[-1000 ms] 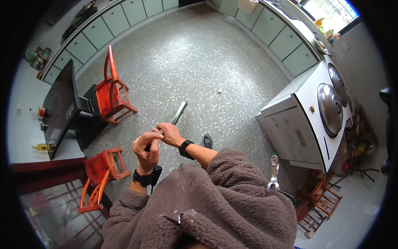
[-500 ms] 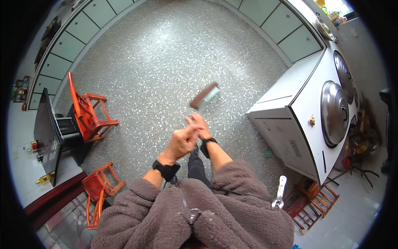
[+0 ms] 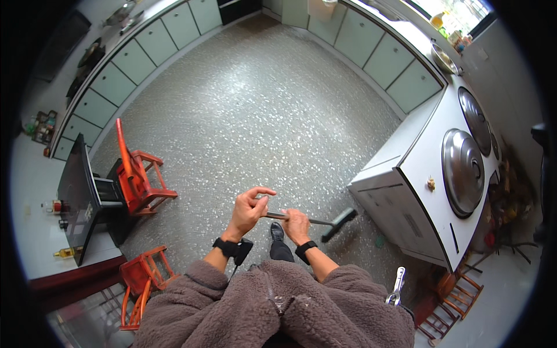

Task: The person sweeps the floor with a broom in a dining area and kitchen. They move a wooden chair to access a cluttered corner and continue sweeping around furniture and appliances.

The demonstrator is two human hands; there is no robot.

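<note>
Broom point(image 3: 339, 225): shaft point(image 3: 319, 221) runs rightward, head near the white stove unit point(image 3: 394, 217). Right hand point(image 3: 297, 225): fingers wrapped round shaft. Left hand point(image 3: 246, 212) at shaft's end, fingers part-curled; cannot tell whether gripping. 2-hand spacing probably gives leverage, steering.

The left hand point(image 3: 246, 216) is hiding where the handle point(image 3: 320, 222) of a broom point(image 3: 339, 225) ends; the right hand point(image 3: 297, 226) is covering a stretch farther along. A brown jacket point(image 3: 226, 307) is running off the lower edge, concealing most of one leg point(image 3: 281, 251). Small items point(image 3: 454, 39) by the window point(image 3: 461, 13) are blurring together.
</note>
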